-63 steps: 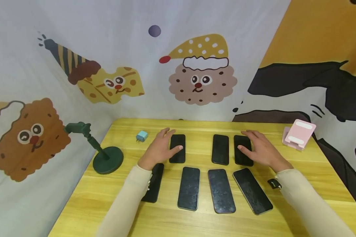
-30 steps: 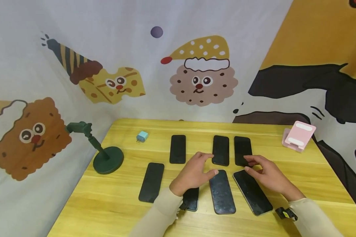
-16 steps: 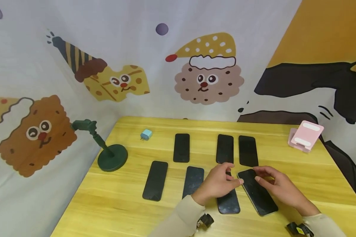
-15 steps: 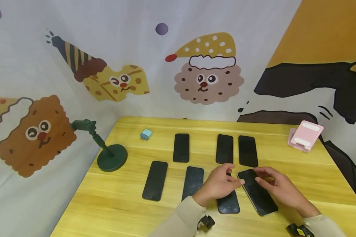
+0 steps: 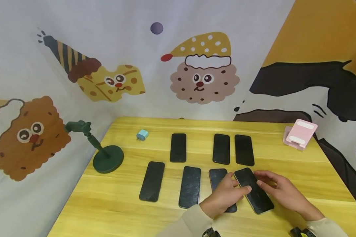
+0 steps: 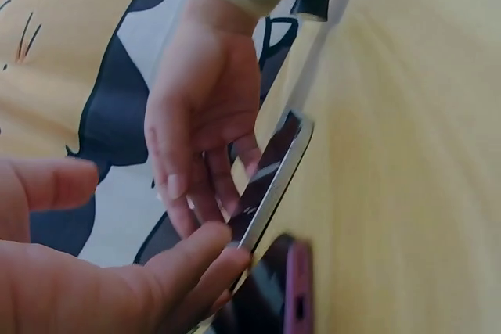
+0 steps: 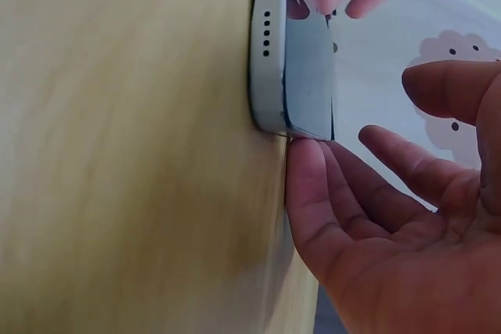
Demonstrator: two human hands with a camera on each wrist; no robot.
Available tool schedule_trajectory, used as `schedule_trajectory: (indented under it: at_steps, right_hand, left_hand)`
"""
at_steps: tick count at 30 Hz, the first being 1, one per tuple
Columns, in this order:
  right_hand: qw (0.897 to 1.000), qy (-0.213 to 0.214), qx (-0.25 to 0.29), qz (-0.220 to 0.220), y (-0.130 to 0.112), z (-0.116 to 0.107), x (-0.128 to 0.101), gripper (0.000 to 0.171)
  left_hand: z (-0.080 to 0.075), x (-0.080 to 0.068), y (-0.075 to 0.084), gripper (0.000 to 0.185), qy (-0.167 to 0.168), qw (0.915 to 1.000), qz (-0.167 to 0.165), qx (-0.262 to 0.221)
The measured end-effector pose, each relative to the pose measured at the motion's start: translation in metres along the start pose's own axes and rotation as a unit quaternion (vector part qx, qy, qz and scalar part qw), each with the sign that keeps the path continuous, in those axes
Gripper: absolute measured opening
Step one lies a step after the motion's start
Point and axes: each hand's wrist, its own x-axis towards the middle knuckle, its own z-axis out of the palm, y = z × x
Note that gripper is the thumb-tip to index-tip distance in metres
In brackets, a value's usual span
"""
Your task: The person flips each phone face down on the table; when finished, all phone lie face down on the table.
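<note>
Several dark phones lie in two rows on a yellow wooden table [image 5: 106, 207]. The front-right phone [image 5: 256, 199] has a silver edge [image 6: 274, 185] and lies at a slant. My left hand [image 5: 225, 196] reaches across the neighbouring front phone [image 5: 216, 176] and touches the silver phone's left edge with thumb and fingertip. My right hand [image 5: 281, 192] has its fingers at the phone's right edge. In the right wrist view a fingertip of that hand [image 7: 391, 224] sits under the edge of the phone [image 7: 266, 52], which is tipped slightly off the wood. Both hands' fingers look fairly straight.
Three phones form the back row [image 5: 221, 148]; two more lie front left [image 5: 152, 181]. A green stand with a round base [image 5: 107, 158] is at the left, a small blue charger [image 5: 142, 135] behind it, and a pink phone stand [image 5: 299, 134] at the back right. Printed fabric walls surround the table.
Both hands left the back row and came forward. The left hand crossed to the right, and both now meet at the front-right phone's edges.
</note>
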Motion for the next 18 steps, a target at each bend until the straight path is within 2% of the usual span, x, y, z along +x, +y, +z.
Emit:
schedule_trajectory:
  at_steps: [5, 12, 18]
  right_hand:
    - [1.000, 0.002, -0.003, 0.003, 0.000, -0.001, 0.002, 0.045]
    - [1.000, 0.004, 0.002, 0.012, -0.001, -0.001, 0.004, 0.045]
    - [1.000, 0.006, 0.020, 0.013, -0.001, -0.001, 0.005, 0.045]
  left_hand:
    - [0.006, 0.001, -0.005, 0.079, 0.030, 0.9971, 0.020, -0.067]
    - [0.011, -0.001, -0.012, 0.082, 0.060, 0.9950, 0.045, -0.067]
    - [0.011, 0.000, -0.015, 0.077, 0.058, 0.9928, 0.067, -0.081]
